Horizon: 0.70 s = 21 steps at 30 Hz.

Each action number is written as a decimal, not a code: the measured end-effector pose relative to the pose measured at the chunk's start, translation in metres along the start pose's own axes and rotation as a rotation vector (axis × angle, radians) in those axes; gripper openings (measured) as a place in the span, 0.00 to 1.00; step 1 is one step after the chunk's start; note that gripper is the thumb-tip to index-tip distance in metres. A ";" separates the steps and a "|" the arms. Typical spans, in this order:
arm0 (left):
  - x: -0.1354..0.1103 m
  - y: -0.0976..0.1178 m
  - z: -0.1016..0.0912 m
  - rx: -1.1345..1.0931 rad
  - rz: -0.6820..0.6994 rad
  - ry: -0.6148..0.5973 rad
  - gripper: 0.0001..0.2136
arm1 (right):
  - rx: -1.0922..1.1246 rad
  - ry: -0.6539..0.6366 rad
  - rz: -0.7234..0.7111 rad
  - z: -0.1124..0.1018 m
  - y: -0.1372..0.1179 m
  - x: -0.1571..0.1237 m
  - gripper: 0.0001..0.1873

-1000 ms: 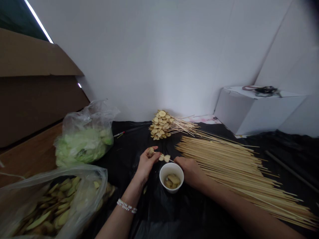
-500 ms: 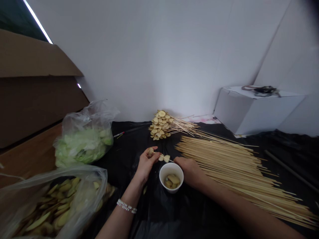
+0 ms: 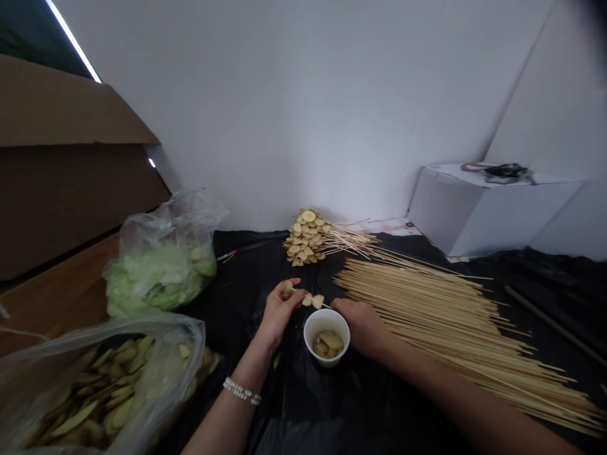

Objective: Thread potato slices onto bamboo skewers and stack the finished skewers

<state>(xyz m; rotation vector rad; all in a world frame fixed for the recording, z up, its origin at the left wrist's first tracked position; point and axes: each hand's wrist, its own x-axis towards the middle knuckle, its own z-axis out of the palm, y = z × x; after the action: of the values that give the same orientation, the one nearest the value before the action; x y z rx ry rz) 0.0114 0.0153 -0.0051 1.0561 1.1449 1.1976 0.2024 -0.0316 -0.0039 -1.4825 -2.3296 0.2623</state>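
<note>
A thin bamboo skewer (image 3: 313,301) runs between my two hands, threaded with pale potato slices. My left hand (image 3: 279,313) pinches a slice (image 3: 287,289) at the skewer's far end. My right hand (image 3: 361,327) closes around the skewer's other end, just above a white paper cup (image 3: 326,337). Inside the cup, several potato slices sit in brownish liquid. A beaded bracelet (image 3: 241,391) circles my left wrist.
Loose bamboo skewers (image 3: 441,322) fan out on the black plastic sheet (image 3: 251,272) to the right. Finished potato skewers (image 3: 303,239) lie heaped behind. Plastic bags of green slices (image 3: 159,275) and potato slices (image 3: 109,392) stand at left, near a cardboard box.
</note>
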 end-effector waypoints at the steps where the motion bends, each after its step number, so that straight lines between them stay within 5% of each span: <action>1: 0.000 0.000 0.000 -0.005 0.000 0.000 0.24 | 0.003 -0.001 -0.001 0.000 0.000 0.000 0.08; 21: 0.003 -0.001 -0.001 -0.038 0.062 0.040 0.29 | 0.050 0.111 -0.009 0.004 0.004 0.000 0.10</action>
<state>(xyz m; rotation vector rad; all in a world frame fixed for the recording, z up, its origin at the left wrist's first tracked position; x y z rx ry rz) 0.0104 0.0178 -0.0069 1.0495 1.1233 1.2890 0.2038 -0.0296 -0.0090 -1.4250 -2.2257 0.2279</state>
